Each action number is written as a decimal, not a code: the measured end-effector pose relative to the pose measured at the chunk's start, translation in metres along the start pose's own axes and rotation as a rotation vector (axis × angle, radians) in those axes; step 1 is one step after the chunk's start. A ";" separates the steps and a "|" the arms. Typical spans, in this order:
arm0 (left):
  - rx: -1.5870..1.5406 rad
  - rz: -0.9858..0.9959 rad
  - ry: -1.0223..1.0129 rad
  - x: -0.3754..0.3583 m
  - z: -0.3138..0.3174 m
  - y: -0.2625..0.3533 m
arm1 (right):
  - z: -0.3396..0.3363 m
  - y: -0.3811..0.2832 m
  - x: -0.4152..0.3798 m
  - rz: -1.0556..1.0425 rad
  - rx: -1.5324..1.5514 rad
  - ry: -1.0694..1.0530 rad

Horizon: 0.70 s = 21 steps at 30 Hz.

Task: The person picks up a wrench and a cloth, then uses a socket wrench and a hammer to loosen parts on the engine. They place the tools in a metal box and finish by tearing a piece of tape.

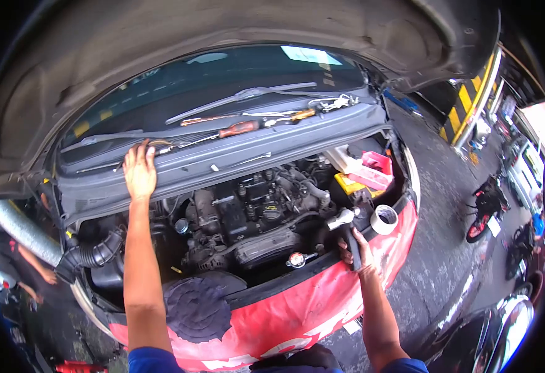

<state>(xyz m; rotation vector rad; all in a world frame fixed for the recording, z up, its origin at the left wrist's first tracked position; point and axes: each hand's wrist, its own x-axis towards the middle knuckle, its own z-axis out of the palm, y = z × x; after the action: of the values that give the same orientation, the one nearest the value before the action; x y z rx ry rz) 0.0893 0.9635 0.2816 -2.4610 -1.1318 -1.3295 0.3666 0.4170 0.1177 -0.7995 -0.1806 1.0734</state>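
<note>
My right hand (361, 253) is closed around the dark handle of a hammer (342, 219), its silver head pointing up over the front right of the engine bay. A roll of tape (384, 219) stands just to the right of the hammer. My left hand (140, 170) reaches across to the cowl panel (192, 163) below the windshield, its fingers stretched out flat beside thin metal tools. Along that cowl lie a red-handled screwdriver (239, 128), an amber-handled screwdriver (303, 115) and a small wrench (241, 163). Between my arms is the engine (257, 205).
The raised hood (223, 25) arches overhead. A pink tray (376, 170) sits by the yellow-topped battery (349, 185). A red cover (310, 311) drapes the front, with a dark cloth (198, 309) on it. Another person (18, 261) is at the left; a motorcycle (489, 208) stands right.
</note>
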 end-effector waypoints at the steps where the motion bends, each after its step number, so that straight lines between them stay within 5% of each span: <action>1: -0.005 0.006 -0.003 0.000 0.001 -0.001 | 0.001 -0.001 -0.002 0.032 0.035 -0.067; 9: 0.010 0.001 -0.025 0.000 0.003 -0.004 | 0.030 0.007 -0.016 -0.195 -0.154 0.035; 21: -0.009 0.029 0.017 0.000 0.007 -0.009 | 0.027 0.013 -0.011 -0.236 -0.242 0.093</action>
<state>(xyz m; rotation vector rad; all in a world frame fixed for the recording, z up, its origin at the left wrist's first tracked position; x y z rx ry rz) 0.0878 0.9732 0.2756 -2.4582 -1.0848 -1.3476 0.3380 0.4238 0.1306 -1.0163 -0.3224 0.7987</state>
